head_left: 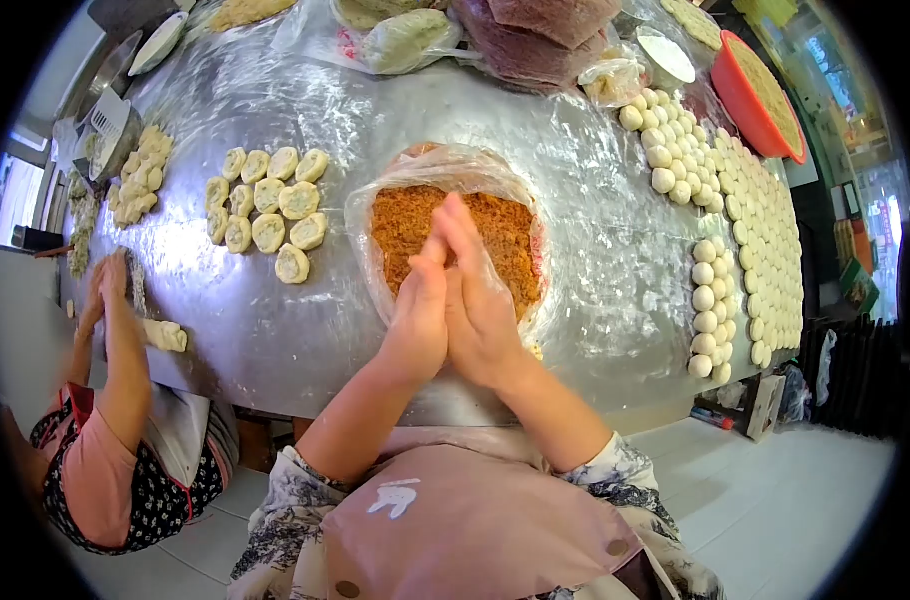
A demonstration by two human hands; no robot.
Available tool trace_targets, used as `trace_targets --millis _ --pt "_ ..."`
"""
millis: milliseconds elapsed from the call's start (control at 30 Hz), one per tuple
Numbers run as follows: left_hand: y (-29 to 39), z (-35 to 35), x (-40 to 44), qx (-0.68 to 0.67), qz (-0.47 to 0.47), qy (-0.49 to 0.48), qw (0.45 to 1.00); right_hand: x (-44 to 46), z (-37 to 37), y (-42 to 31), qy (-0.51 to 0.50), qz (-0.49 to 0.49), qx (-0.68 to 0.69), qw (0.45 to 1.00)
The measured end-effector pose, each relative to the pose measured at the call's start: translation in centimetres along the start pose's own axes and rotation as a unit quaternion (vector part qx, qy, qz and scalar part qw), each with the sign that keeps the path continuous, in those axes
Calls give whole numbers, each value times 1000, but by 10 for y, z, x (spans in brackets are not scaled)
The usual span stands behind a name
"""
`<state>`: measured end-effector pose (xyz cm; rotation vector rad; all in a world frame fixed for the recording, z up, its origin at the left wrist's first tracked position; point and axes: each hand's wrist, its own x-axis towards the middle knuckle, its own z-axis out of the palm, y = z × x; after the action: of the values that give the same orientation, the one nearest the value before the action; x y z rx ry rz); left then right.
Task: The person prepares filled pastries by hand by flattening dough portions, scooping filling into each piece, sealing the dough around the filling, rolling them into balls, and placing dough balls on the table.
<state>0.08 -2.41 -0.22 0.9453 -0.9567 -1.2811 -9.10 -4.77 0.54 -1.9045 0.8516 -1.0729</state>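
My left hand (420, 318) and my right hand (478, 318) are pressed palm to palm above a plastic bag (360, 225) lying open on the metal table. Crumbly orange-brown filling (400, 222) fills the bag and shows on both sides of my hands. Whatever lies between my palms is hidden. To the left of the bag are several cut dough pieces (268, 233) with pale green inside. Smooth round white dough balls (704, 300) stand in rows to the right.
A co-worker's hands (110, 280) work beside a dough roll (165, 335) at the left table edge. Flattened dough rounds (775, 240) and a red basin (745, 95) are at right. Bagged dark filling (535, 40) lies at the back of the metal table (615, 340).
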Motion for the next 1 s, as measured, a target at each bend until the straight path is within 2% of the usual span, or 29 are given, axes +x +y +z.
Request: trace_targets --millis 67,100,133,200,267,300,367,400,500,567,633,700,733,767,833,933,1000 --pt "-2 5 -7 -42 -13 -41 998 14 -10 12 41 68 -20 997" --pt "-3 8 -11 -65 -19 -59 996 17 -11 15 45 70 -46 995" --pt "-4 15 -11 -16 20 -24 999 20 -12 19 49 72 -73 994" --pt "-1 17 -6 -31 -5 5 999 25 -10 24 31 9 -159 987" --pt "8 18 0 -26 -27 31 999 20 -9 12 35 7 -91 995" --pt "11 20 3 -90 -2 57 994 20 -4 -3 48 37 -2 998" --pt "11 22 4 -8 13 128 992 21 5 -34 90 87 181 975" --pt "8 16 3 -36 17 140 989 16 0 -24 52 123 276 952" --pt "8 -1 7 -130 9 199 971 8 4 -20 56 121 368 920" --pt "24 -3 14 -208 -24 262 942 -5 7 -4 24 105 184 977" --pt "19 -14 12 -180 -15 247 952 -11 9 -7 15 69 2 997" --pt "19 -10 10 -128 5 229 965 -13 13 -20 -11 145 82 986" --pt "24 -6 8 -226 -3 190 955 -14 14 -13 31 170 91 981" --pt "32 -5 8 -267 -5 201 943 -15 15 -8 67 175 103 977" --pt "43 -5 12 -349 -7 219 911 -10 5 -15 44 182 134 973" --pt "26 -20 -5 -172 -72 134 973 -14 6 -14 -58 274 236 931" --pt "11 -30 -6 -171 -12 68 983 -14 6 -17 -57 254 217 941"
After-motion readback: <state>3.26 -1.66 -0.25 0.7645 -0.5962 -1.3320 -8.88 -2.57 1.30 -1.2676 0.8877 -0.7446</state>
